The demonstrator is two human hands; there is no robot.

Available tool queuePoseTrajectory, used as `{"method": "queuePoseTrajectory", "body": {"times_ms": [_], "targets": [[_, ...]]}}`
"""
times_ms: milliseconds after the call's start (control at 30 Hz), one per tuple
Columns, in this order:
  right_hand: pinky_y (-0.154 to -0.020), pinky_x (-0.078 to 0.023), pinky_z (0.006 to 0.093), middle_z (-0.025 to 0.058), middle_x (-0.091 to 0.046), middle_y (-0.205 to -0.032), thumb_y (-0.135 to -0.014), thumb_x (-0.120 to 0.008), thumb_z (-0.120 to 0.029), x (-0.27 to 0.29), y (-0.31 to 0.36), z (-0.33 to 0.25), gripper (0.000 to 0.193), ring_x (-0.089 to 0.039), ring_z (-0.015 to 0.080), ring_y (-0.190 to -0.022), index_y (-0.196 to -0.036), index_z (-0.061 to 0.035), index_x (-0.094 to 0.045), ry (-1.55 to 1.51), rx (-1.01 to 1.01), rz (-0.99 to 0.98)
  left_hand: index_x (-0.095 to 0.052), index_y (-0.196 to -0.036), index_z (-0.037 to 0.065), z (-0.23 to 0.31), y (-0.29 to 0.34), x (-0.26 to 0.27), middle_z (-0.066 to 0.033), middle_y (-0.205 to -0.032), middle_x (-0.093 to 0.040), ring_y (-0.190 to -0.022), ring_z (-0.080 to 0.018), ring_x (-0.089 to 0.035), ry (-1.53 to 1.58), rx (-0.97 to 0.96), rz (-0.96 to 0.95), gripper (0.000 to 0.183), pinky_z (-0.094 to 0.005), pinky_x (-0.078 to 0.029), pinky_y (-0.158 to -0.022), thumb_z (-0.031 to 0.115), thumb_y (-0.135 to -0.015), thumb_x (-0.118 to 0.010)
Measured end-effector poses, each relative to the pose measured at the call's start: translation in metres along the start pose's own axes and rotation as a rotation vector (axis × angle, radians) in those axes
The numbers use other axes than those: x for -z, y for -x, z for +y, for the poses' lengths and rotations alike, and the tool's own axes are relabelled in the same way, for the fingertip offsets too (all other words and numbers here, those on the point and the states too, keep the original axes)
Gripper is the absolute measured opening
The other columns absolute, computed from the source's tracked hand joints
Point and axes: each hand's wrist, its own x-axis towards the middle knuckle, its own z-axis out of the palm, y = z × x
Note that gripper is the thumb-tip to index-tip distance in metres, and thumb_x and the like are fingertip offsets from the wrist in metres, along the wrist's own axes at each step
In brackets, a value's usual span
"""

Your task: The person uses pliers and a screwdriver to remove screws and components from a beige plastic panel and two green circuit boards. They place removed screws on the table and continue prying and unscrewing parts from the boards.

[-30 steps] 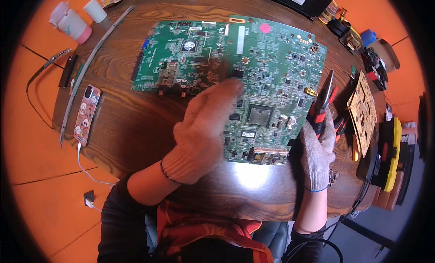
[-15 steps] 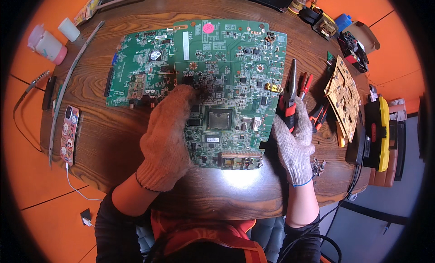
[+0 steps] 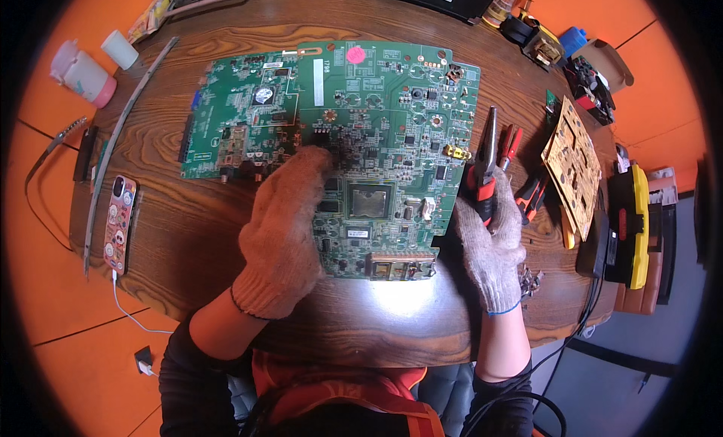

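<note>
A large green circuit board (image 3: pixel 407 64) with a wide left section is in front of me, over the wooden table. My left hand (image 3: pixel 282 230), in a knitted work glove, grips it at the inner corner of its lower left edge; the fingertips are partly hidden. A square chip (image 3: pixel 370 202) and a metal connector block (image 3: pixel 403 267) show near that hand. At the board's right edge my right hand (image 3: pixel 493 241), gloved too, is closed around long-nose pliers (image 3: pixel 483 185) with red-and-black handles. Their jaws point away from me, beside the board.
Right of the pliers lie a red-handled tool (image 3: pixel 511 145), red-and-black cutters (image 3: pixel 533 196), a brown board (image 3: pixel 572 166) and small metal scraps (image 3: pixel 531 280). A phone (image 3: pixel 120 226), a metal strip (image 3: pixel 124 140) and a pink-and-white bottle (image 3: pixel 83 76) are at the left.
The board has shifted slightly right, its far edge now a little nearer to me. My left hand has gone with it; the pliers stay in my right hand. The whole view has shifted slightly.
</note>
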Motion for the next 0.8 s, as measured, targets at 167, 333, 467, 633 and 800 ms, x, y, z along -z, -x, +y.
{"method": "queuePoseTrajectory", "body": {"times_ms": [167, 333, 467, 633, 800], "targets": [[-0.064, -0.044, 0.0224, 0.001, -0.061, -0.097, -0.084, -0.064, -0.007, 0.001, 0.001, 0.001, 0.054, -0.053, 0.0071, -0.074, -0.136, -0.0048, -0.048, 0.031, -0.057, 0.035, -0.056, -0.125, 0.0, -0.009, 0.0, 0.006, -0.0163, -0.117, -0.062, -0.102, -0.024, -0.064, -0.269, -0.159, -0.006, 0.033, -0.0348, -0.055, -0.089, 0.015, -0.097, -0.051], [-0.091, -0.047, 0.0295, 0.0083, -0.063, -0.112, -0.079, -0.059, 0.002, -0.001, 0.003, -0.006, 0.052, -0.06, 0.0156, -0.102, -0.13, -0.0019, -0.051, -0.034, -0.092, 0.016, -0.061, -0.122, 0.0, -0.017, -0.002, 0.011, -0.0132, -0.116, -0.063, -0.101, -0.0177, -0.063, -0.569, -0.511, 0.03, 0.028, -0.029, -0.052, -0.089, 0.007, -0.095, -0.057], [-0.094, -0.045, 0.0293, 0.0072, -0.062, -0.115, -0.08, -0.06, 0.004, -0.004, 0.001, -0.007, 0.053, -0.057, 0.0156, -0.108, -0.132, -0.004, -0.051, -0.026, -0.147, 0.044, -0.061, -0.121, -0.003, -0.014, -0.002, 0.004, -0.0096, -0.116, -0.064, -0.103, -0.0145, -0.062, 0.011, -0.182, 0.059, 0.029, -0.0277, -0.05, -0.091, 0.014, -0.098, -0.056], [-0.062, -0.044, 0.0214, 0.0031, -0.061, -0.107, -0.083, -0.059, 0.006, -0.004, 0.003, -0.007, 0.055, -0.054, 0.0067, -0.074, -0.135, -0.009, -0.05, -0.087, -0.153, 0.047, -0.057, -0.123, -0.004, -0.009, -0.006, -0.008, -0.0106, -0.114, -0.064, -0.103, -0.017, -0.063, 0.396, -0.044, 0.025, 0.034, -0.0298, -0.051, -0.091, 0.02, -0.101, -0.048], [-0.056, -0.041, 0.0197, 0.0009, -0.06, -0.101, -0.084, -0.06, 0.005, -0.005, 0.004, -0.008, 0.054, -0.051, 0.005, -0.066, -0.134, -0.0108, -0.05, -0.119, -0.16, 0.07, -0.057, -0.123, -0.004, -0.002, -0.003, -0.006, -0.0105, -0.113, -0.065, -0.1, -0.0169, -0.064, 0.498, -0.102, -0.297, 0.036, -0.0298, -0.051, -0.09, 0.024, -0.103, -0.043]]}}
